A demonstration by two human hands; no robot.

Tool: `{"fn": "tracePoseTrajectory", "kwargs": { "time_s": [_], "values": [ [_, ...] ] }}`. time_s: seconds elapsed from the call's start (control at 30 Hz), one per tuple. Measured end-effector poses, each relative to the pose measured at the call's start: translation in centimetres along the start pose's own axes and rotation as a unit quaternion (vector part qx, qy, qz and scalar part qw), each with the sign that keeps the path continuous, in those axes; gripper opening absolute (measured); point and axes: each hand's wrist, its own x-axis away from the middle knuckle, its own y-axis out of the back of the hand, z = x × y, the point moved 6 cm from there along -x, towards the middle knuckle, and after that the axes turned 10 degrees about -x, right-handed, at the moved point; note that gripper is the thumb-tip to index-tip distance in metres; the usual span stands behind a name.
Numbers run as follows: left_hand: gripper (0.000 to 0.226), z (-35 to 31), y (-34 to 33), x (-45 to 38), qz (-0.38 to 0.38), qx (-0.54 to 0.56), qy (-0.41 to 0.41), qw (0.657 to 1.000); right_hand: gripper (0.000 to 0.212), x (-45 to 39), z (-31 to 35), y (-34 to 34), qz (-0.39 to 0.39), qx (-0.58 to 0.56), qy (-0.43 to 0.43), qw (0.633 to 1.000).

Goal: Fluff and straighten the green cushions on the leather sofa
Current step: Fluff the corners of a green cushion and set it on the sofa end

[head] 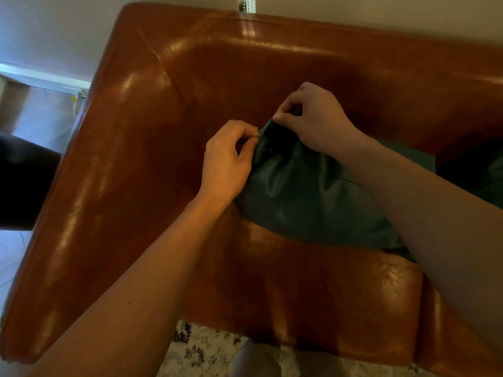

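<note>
Nearest the camera: a patterned rug [206, 346] at the bottom edge, light with dark flecks, just in front of the sofa [114, 186]. Both bare forearms reach in from the lower corners, over the front edge of the seat.

Sofa: brown leather, glossy, seen from above. Left armrest runs diagonally down the left side; backrest runs across the top.

Cushion [304, 194]: green, smooth sheen, lying on the seat toward the right, its upper corner drawn up toward the backrest. Its right side is hidden under the right forearm. A second dark green shape [490, 170] shows at the far right edge; mostly cut off, cannot tell what it is.

Left hand [226, 161]: fingers curled, thumb and fingertips pinching the cushion's fabric at its upper left edge. Palm rests against the cushion's side.

Right hand [313, 118]: fingers curled, thumb and forefinger pinching the cushion's top corner, just beyond and to the right of the left hand. The two pinch points are close together but apart.

Beyond the sofa: pale wall [381, 12] behind the backrest. Left of the armrest, floor [40, 115] and a white baseboard [43, 77].
</note>
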Motion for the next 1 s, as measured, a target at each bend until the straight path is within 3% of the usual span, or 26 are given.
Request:
{"fn": "tracePoseTrajectory", "kwargs": {
  "time_s": [0.2, 0.3, 0.4, 0.53, 0.73, 1.0],
  "values": [
    [0.002, -0.5, 0.3, 0.3, -0.037, -0.049, 0.001, 0.998, 0.011, -0.7, -0.8, 0.0, 0.015, -0.053, -0.028, 0.998],
    [0.027, -0.4, 0.1, 0.4, -0.043, -0.14, 0.051, 0.988, 0.013, -1.3, -1.1, 0.2, 0.024, -0.06, -0.037, 0.997],
    [0.025, -0.5, -0.6, 0.1, -0.015, -0.179, 0.065, 0.981, 0.013, -1.5, -1.0, 0.3, 0.034, -0.05, -0.034, 0.998],
    [0.01, -0.4, -0.3, -0.3, -0.013, -0.146, 0.068, 0.987, 0.006, -0.9, -0.4, 1.0, -0.013, -0.036, -0.004, 0.999],
    [0.011, 0.2, -0.2, -0.8, 0.008, -0.052, 0.12, 0.991, 0.021, 4.2, 0.9, 2.7, -0.133, 0.057, 0.086, 0.986],
    [0.018, 0.4, -0.1, -1.1, 0.018, -0.005, 0.154, 0.988, 0.036, 7.6, -1.9, 1.6, -0.114, 0.046, 0.056, 0.991]
  ]
}}
